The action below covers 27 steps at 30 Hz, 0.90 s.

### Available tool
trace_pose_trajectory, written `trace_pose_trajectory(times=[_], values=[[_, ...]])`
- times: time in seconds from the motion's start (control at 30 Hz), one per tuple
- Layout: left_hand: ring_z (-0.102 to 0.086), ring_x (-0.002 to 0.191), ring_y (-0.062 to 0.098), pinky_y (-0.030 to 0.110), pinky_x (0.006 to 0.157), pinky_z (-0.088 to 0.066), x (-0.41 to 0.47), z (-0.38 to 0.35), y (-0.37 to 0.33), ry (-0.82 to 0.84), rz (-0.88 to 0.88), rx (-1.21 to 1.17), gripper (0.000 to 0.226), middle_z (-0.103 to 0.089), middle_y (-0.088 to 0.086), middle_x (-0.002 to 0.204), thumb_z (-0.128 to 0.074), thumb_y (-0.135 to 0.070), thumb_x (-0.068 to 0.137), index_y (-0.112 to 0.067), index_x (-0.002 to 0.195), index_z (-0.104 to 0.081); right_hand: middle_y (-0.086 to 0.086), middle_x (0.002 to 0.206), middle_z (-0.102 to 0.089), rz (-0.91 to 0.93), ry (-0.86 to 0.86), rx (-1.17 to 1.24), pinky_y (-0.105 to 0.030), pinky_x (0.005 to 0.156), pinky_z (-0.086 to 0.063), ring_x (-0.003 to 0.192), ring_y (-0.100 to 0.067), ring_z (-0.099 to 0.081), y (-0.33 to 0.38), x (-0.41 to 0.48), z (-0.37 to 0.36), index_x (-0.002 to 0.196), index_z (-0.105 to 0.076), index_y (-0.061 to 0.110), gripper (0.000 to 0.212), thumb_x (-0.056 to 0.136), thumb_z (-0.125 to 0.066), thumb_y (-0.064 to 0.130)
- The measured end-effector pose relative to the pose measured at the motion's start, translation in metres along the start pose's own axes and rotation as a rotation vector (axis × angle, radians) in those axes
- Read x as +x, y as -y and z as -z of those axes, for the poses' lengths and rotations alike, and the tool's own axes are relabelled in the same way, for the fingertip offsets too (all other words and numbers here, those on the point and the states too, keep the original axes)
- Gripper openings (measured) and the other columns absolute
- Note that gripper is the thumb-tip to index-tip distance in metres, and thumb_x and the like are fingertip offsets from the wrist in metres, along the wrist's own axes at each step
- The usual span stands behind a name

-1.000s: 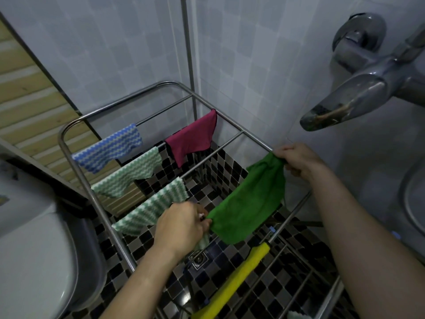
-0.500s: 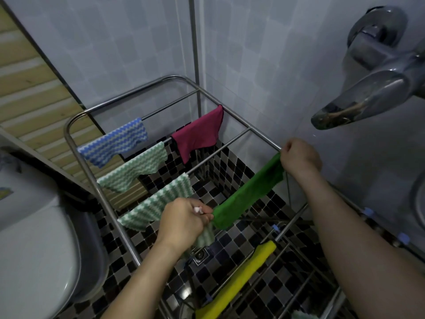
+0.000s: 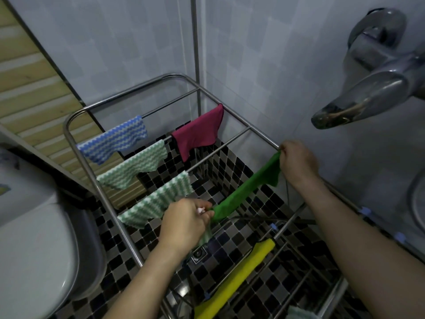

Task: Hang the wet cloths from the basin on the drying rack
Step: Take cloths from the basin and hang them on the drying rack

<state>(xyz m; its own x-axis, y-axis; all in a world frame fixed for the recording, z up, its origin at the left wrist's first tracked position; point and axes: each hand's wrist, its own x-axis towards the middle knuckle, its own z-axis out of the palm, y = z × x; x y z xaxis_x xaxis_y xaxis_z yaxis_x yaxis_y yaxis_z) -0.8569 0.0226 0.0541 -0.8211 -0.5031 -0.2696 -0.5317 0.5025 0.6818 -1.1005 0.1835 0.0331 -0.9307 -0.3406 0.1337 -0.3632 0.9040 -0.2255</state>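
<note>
Green cloth (image 3: 248,187) stretched narrower, ropelike; left hand (image 3: 184,223), right hand (image 3: 299,160) pinch ends.

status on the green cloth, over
Hands: left hand and right hand each pinch an end of the green cloth. Cloth stretched over the drying rack; bar contact unclear. Striped cloth hangs beside left hand.

Free gap between bare rail (image 3: 220,149) and green cloth (image 3: 248,187); tap (image 3: 358,100) overhead, right.

Tiled bathroom: toilet (image 3: 34,249), tap (image 3: 358,97).
</note>
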Motion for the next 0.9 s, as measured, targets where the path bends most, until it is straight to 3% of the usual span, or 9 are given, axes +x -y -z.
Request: trace_pose_trajectory(times=[0.13,0.2,0.3,0.47,0.53,0.63,0.7,0.8,0.9], values=[[-0.066,0.066,0.0,0.008,0.058,-0.049,-0.005,0.011,-0.002,0.049,-0.026,0.066,0.034,-0.071,-0.007,0.111,-0.072,-0.026,0.085,-0.026,0.119,-0.067,-0.02,0.114,-0.057,0.003,0.016,-0.018,-0.036,0.079,-0.044,0.1,-0.037,-0.057,0.002,-0.005,0.002,0.111,-0.063,0.005,0.024,0.09,-0.053,0.006],[-0.064,0.063,-0.001,0.005,0.052,-0.043,-0.009,0.021,-0.002,0.019,-0.009,0.051,0.021,-0.074,-0.011,0.093,-0.071,-0.024,0.087,-0.028,0.108,-0.071,-0.021,0.117,-0.054,-0.027,0.049,-0.006,-0.038,0.083,-0.045,0.103,-0.04,-0.055,0.005,-0.007,0.008,0.116,-0.061,0.005,0.031,0.087,-0.053,0.004],[-0.064,0.048,0.019,0.025,0.041,-0.046,-0.021,0.041,0.0,-0.013,0.117,-0.24,0.008,-0.068,0.002,0.06,-0.065,-0.023,0.092,-0.022,0.092,-0.073,-0.017,0.12,-0.054,0.034,0.081,0.111,-0.038,0.087,-0.047,0.104,-0.033,-0.056,0.022,-0.019,0.02,0.124,-0.06,0.012,0.037,0.088,-0.055,0.005],[-0.065,0.05,0.028,0.036,0.046,-0.05,-0.039,0.071,-0.006,-0.003,0.234,-0.451,0.008,-0.069,0.013,0.065,-0.064,-0.013,0.092,-0.013,0.088,-0.071,0.014,0.084,-0.057,0.304,0.547,0.474,-0.02,0.071,-0.041,0.075,0.0,-0.052,0.077,-0.067,0.042,0.102,-0.068,0.027,0.014,0.09,-0.064,0.021],[-0.066,0.049,0.028,0.032,0.044,-0.05,-0.046,0.079,-0.002,-0.001,0.228,-0.291,0.008,-0.07,0.009,0.063,-0.067,-0.017,0.09,-0.018,0.085,-0.073,0.014,0.083,-0.052,0.454,0.601,0.435,-0.016,0.069,-0.037,0.073,0.001,-0.049,0.093,-0.088,0.037,0.106,-0.07,0.027,0.019,0.087,-0.068,0.027],[-0.065,0.047,0.011,0.02,0.042,-0.047,-0.052,0.081,0.007,0.112,0.16,0.294,0.007,-0.069,-0.006,0.065,-0.07,-0.036,0.086,-0.029,0.087,-0.071,0.012,0.091,-0.042,0.595,0.6,0.285,-0.019,0.074,-0.037,0.081,-0.004,-0.046,0.107,-0.109,0.016,0.115,-0.068,0.029,0.03,0.085,-0.07,0.031],[-0.062,0.06,0.009,0.021,0.054,-0.045,-0.06,0.076,0.017,0.189,0.145,0.523,0.018,-0.067,-0.012,0.078,-0.072,-0.043,0.082,-0.029,0.093,-0.071,0.01,0.092,-0.039,0.673,0.549,0.205,-0.023,0.075,-0.038,0.085,-0.007,-0.043,0.112,-0.118,0.006,0.116,-0.069,0.027,0.03,0.086,-0.07,0.03],[-0.061,0.078,0.014,0.028,0.067,-0.048,-0.065,0.065,0.031,0.178,0.132,0.611,0.023,-0.067,-0.009,0.09,-0.074,-0.041,0.08,-0.029,0.098,-0.069,0.005,0.094,-0.039,0.739,0.503,0.169,-0.029,0.075,-0.041,0.087,-0.011,-0.04,0.111,-0.116,-0.003,0.113,-0.071,0.016,0.026,0.089,-0.067,0.025],[-0.064,0.082,0.018,0.03,0.067,-0.052,-0.065,0.062,0.038,0.136,0.128,0.639,0.018,-0.066,-0.006,0.087,-0.072,-0.035,0.082,-0.028,0.099,-0.07,-0.003,0.08,-0.045,0.781,0.446,0.213,-0.033,0.063,-0.048,0.073,-0.021,-0.047,0.105,-0.114,-0.015,0.092,-0.073,-0.001,0.019,0.079,-0.077,0.011]])
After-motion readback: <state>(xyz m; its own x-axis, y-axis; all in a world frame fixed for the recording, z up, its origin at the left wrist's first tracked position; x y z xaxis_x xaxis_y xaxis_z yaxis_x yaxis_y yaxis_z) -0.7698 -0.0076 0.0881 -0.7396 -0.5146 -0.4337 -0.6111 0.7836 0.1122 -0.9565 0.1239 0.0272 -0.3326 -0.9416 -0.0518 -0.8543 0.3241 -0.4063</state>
